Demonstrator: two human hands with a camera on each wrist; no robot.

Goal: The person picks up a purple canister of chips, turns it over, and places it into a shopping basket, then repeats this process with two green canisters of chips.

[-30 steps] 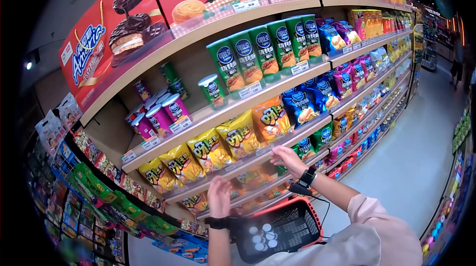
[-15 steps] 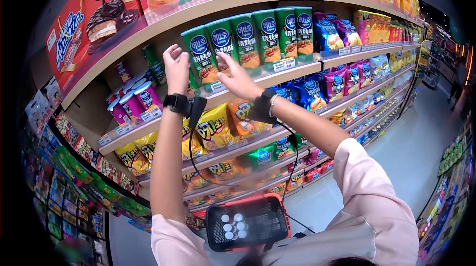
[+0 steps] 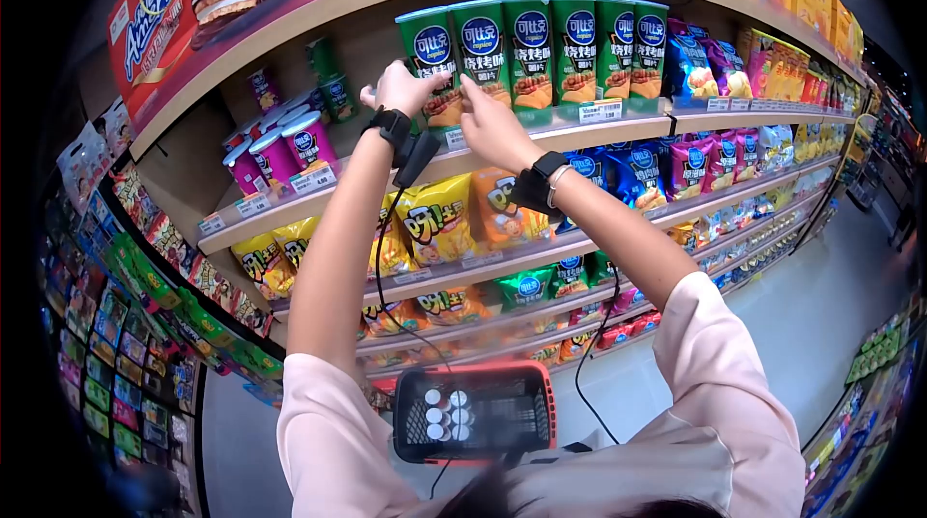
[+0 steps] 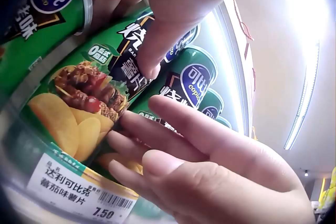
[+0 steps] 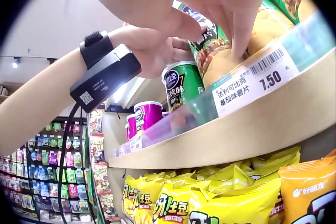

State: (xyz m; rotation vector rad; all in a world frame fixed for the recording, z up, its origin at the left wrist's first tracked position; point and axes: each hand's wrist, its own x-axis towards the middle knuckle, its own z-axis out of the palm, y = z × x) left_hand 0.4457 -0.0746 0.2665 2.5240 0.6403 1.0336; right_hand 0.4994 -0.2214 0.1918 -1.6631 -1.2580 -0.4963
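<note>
On the shelf, the leftmost tall green chip can [image 3: 428, 37] stands between my two hands. My left hand [image 3: 406, 91] grips it from the left; in the left wrist view its thumb [image 4: 151, 58] lies across the front label, with other fingers behind the can's left edge. From the right, my right hand [image 3: 497, 130] reaches in with fingers fairly straight, fingertips at the can's right side and thumb apart. A short green can [image 5: 182, 82] sits just left of the tall one. Several more tall green cans [image 3: 528, 50] line up to the right.
Short purple cans [image 3: 307, 139] stand farther left on this shelf. A clear lip with price tags [image 5: 257, 79] runs along its front edge. Yellow snack bags [image 3: 432, 219] fill the shelf below. A black and red basket [image 3: 551, 412] with several white-topped items sits low near my body.
Both hands have risen from over the lower shelf to the tall green cans. The left hand has moved right onto the leftmost can, and the right hand has come up beside it.
</note>
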